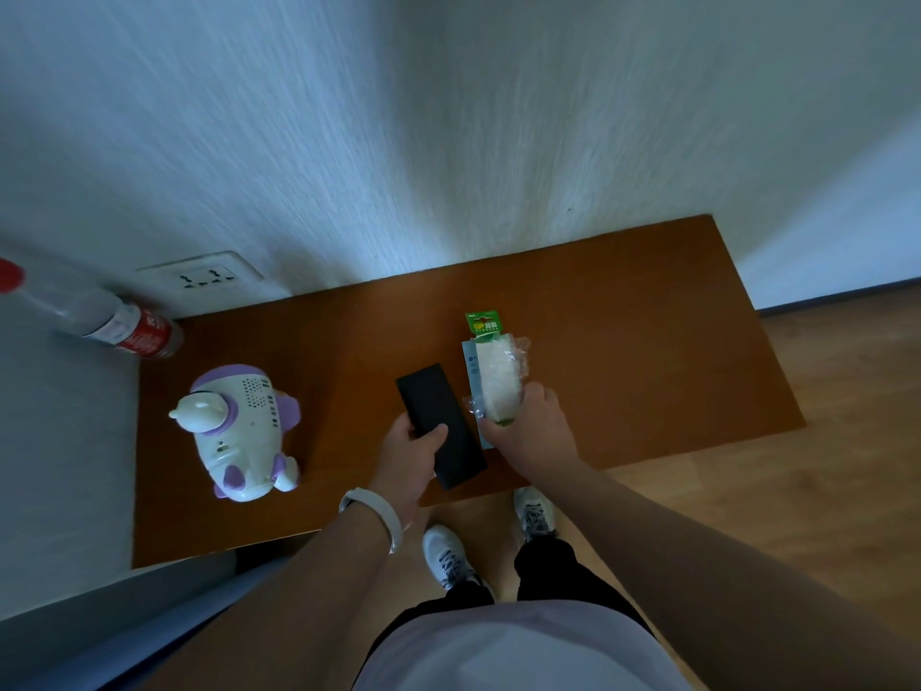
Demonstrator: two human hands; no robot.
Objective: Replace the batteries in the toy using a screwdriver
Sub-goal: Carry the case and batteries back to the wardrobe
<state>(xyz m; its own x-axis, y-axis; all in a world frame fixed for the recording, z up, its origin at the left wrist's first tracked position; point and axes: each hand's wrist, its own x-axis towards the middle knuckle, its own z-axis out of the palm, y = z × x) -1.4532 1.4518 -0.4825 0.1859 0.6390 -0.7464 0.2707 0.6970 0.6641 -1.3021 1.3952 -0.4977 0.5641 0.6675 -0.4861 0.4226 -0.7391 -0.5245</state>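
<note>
one toy [239, 431] on table [623, 311]; left hand [413, 446] grips one black case [441, 423]; right hand [531, 431] grips one battery pack [493, 371]

One wide-angle view from the person's head looks steeply down and forward, close over the brown bench [623, 341] set against the wall [448, 117], taking in both forearms, shoes and floor [822, 491].

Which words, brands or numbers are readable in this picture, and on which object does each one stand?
"GP": green card at the top of the battery pack; the smaller print beside it is too blurred to read.
Red label of the plastic bottle: white print, too blurred to read.
Toy, black case: no text visible.
</note>
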